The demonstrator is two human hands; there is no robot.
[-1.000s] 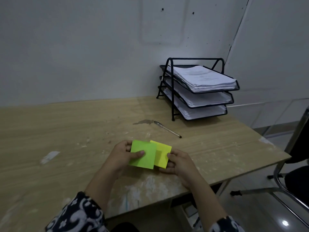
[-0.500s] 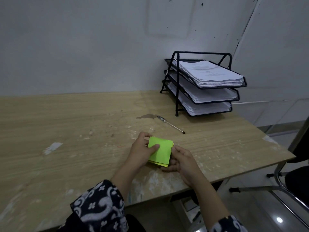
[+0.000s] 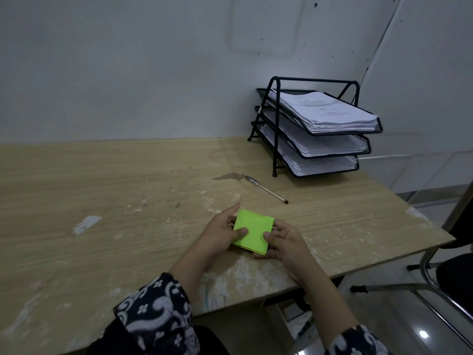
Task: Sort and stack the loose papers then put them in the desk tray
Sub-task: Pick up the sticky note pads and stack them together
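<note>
1. Head view centres on a small stack of green papers point(image 3: 252, 231), squarish, held just above the near part of the wooden desk point(image 3: 102, 201). A yellow sheet edge shows under the green at the stack's near side.
2. The stack has no clear long axis; it is turned slightly, its far-left corner pointing away toward the wall and its top face tilted toward the camera.
3. The left hand point(image 3: 221, 233) pinches the stack's left edge, thumb on top and fingers curled beneath.
4. The right hand point(image 3: 284, 242) grips the right edge the same way, thumb lying on the green face and fingers under the stack.
5. A pen point(image 3: 266, 189) lies on the desk beyond the hands, angled from far-left to near-right, well apart from the stack.
6. A black three-tier desk tray point(image 3: 276, 129) stands at the desk's far-right corner, each tier loaded with white sheets.
7. The desk surface is pale wood grain, scuffed with white patches and a dark stain beside the pen.
8. A plain grey wall point(image 3: 128, 73) backs the desk; a chair point(image 3: 450, 272) with a metal frame stands at the right on a glossy floor.
</note>
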